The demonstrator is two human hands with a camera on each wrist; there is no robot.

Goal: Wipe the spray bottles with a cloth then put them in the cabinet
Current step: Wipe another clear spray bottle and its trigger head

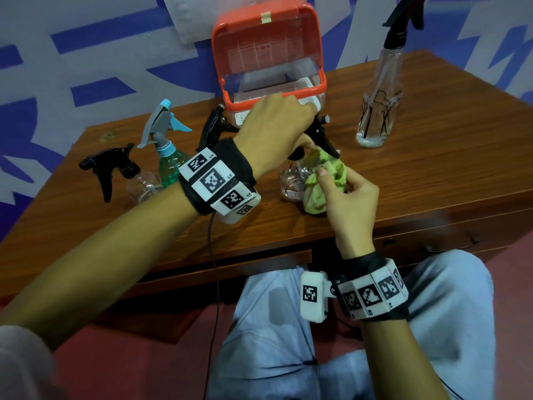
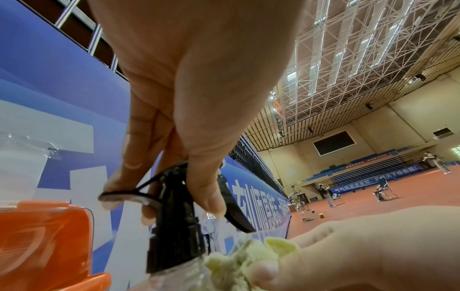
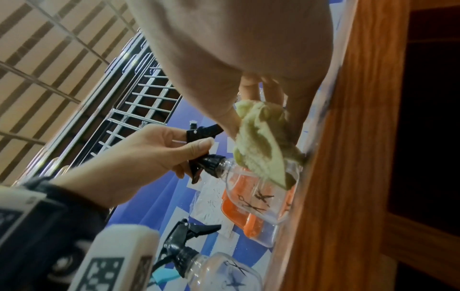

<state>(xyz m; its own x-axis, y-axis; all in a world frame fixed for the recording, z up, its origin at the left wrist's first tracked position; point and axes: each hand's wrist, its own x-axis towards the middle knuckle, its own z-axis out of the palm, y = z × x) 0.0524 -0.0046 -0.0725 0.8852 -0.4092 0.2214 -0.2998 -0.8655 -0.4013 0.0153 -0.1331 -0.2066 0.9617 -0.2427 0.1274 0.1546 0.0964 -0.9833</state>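
On the wooden table (image 1: 432, 180) stands a clear spray bottle (image 1: 292, 184) with scissor prints and a black trigger head (image 2: 174, 206). My left hand (image 1: 300, 131) grips that trigger head from above, thumb on one side and fingers on the other. My right hand (image 1: 336, 181) holds a bunched green cloth (image 1: 323, 180) and presses it against the bottle's shoulder (image 3: 248, 177). In the right wrist view the cloth (image 3: 259, 141) drapes over the bottle's upper side. The orange cabinet (image 1: 271, 59) stands behind with its clear lid raised.
A tall clear bottle (image 1: 380, 96) stands at the right back. To the left are a green bottle with a grey-blue trigger (image 1: 170, 166), a clear black-trigger bottle (image 1: 138, 183) and another black trigger (image 1: 216, 128) behind my left wrist. A blue-white banner wall backs the table.
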